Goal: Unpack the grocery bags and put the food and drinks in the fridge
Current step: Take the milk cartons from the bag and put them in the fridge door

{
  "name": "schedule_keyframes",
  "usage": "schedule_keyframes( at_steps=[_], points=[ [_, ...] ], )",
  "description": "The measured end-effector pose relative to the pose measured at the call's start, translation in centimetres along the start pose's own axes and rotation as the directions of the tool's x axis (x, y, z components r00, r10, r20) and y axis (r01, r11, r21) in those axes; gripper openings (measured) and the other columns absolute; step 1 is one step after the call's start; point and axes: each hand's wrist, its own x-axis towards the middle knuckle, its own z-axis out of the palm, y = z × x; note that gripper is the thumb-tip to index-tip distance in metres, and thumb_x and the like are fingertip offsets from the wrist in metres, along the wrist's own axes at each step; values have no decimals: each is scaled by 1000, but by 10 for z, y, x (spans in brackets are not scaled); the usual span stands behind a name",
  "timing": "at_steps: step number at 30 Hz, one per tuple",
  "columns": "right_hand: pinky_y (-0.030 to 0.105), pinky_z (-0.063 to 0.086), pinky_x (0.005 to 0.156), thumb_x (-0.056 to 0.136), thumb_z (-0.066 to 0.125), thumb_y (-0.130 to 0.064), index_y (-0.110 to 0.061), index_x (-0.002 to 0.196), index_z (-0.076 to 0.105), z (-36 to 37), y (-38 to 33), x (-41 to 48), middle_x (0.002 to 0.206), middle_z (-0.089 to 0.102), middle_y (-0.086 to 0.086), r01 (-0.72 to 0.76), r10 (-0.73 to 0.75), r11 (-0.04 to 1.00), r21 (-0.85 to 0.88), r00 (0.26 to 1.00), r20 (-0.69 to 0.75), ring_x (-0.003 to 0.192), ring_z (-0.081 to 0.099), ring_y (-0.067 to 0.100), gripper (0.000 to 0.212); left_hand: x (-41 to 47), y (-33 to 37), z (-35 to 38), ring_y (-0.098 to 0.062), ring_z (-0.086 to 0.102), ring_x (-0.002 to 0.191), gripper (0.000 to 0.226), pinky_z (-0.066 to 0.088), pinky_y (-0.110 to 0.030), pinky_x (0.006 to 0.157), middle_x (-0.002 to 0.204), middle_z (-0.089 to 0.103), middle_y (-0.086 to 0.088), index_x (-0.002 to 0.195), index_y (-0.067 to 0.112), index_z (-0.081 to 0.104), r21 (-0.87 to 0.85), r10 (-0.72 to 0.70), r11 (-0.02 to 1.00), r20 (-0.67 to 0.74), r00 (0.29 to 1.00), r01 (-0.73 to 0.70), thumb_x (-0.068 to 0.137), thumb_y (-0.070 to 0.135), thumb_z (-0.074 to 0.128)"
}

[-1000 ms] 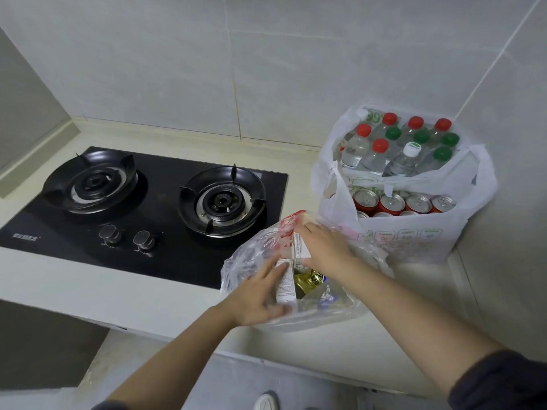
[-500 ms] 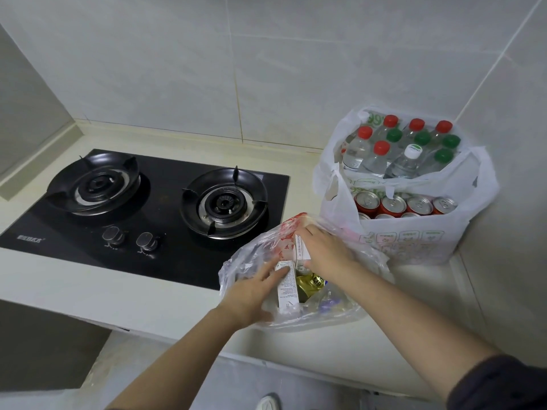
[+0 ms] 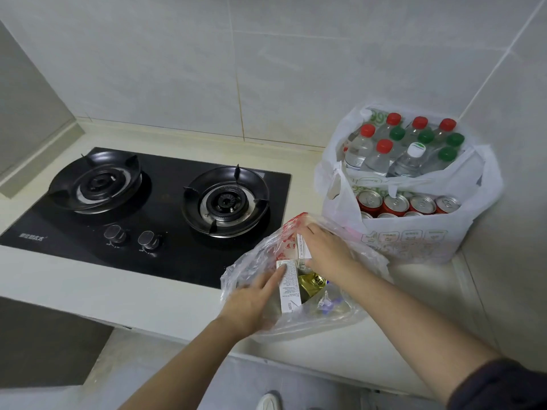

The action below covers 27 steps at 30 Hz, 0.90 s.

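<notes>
Head view. Barely any change from the earlier frames: both hands stay in the clear bag [image 3: 245, 270], and only the left fingers have crept a little along the near carton [image 3: 289, 291].

Left hand [image 3: 251, 306]: fingers nearly straight, laid flat on the near carton, no wrap visible, thumb hidden. Right hand [image 3: 327, 251]: curled over the top of the far carton [image 3: 303, 247], gripping it. Both cartons stand upright inside the clear bag, touching or nearly so. A yellow bottle [image 3: 310, 284] sits just beside them, deeper in. The bag rests on the table [image 3: 118, 294] near its front edge, just right of the stove [image 3: 165, 255].

The white bag [image 3: 414, 241] behind still holds bottles [image 3: 381, 155] and cans [image 3: 396, 204], untouched. Fridge not in view, nothing unpacked yet.

Risks:
- The film is thin and loose, so lifting the far carton may drag the bag up with it if the left hand is not pinning it down.
- The bag sits close to the table edge, so a pull toward the person could slide it off.
- The near carton is only pressed, not held, and may topple onto the bottle once its neighbour leaves.
- The bottle may tip or roll in the slack bag.
- The right wrist is inside the bag mouth and the film may snag it.
</notes>
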Motion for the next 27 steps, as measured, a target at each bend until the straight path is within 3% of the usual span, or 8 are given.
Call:
schedule_keyframes(
  at_steps=[3,6,10,18,20,23,27],
  points=[
    [35,52,94,77,80,-21,-22,147,31,0,0,-1,145,44,0,6,-6,1000,-7,1000,-14,122,55,23,85,-5,11,3,-26,42,133,106,34,-42,110,163,-9,5,153,30,-13,-37,18,999,-40,999,-20,84,49,64],
    [34,50,94,79,78,-19,-20,147,32,-2,0,-1,146,44,1,15,-15,1000,-14,1000,-14,124,54,22,83,-3,13,-2,-22,34,140,109,32,-45,112,162,-2,6,154,28,-4,-126,-2,992,-113,994,-13,78,58,67],
    [34,48,94,80,79,-20,-19,146,32,-4,-1,-1,146,44,2,19,-20,1000,-23,1000,-10,124,53,22,81,6,10,-6,-12,17,146,114,27,-41,113,162,-2,11,155,28,0,-179,23,983,-106,994,-42,73,60,73],
    [33,50,89,79,78,-20,-21,146,32,-7,0,-4,147,43,0,20,-20,1000,-14,1000,10,123,54,21,81,19,-1,-16,-15,22,143,118,28,-47,115,156,19,11,150,34,12,-368,-10,930,-22,1000,1,56,60,79],
    [32,52,81,77,79,-22,-25,145,34,-9,2,-5,145,45,-3,46,-46,999,-13,999,13,120,56,20,81,25,-5,-28,-17,36,136,115,37,-43,111,150,30,11,147,36,18,-489,-21,871,40,999,38,53,55,82],
    [30,50,74,78,78,-24,-27,142,38,-11,3,-7,141,49,-4,88,-87,996,-31,995,38,117,57,19,76,31,-7,-47,-11,51,121,99,48,-31,100,136,46,7,146,25,27,-646,-6,752,195,981,133,66,33,84],
    [30,45,86,81,72,-10,-28,144,37,-8,1,-12,144,45,-4,98,-98,995,12,995,30,123,52,19,75,31,-3,-67,-8,64,71,46,55,-20,69,104,64,-2,130,14,44,-814,-29,498,329,944,299,90,15,67]
  ],
)
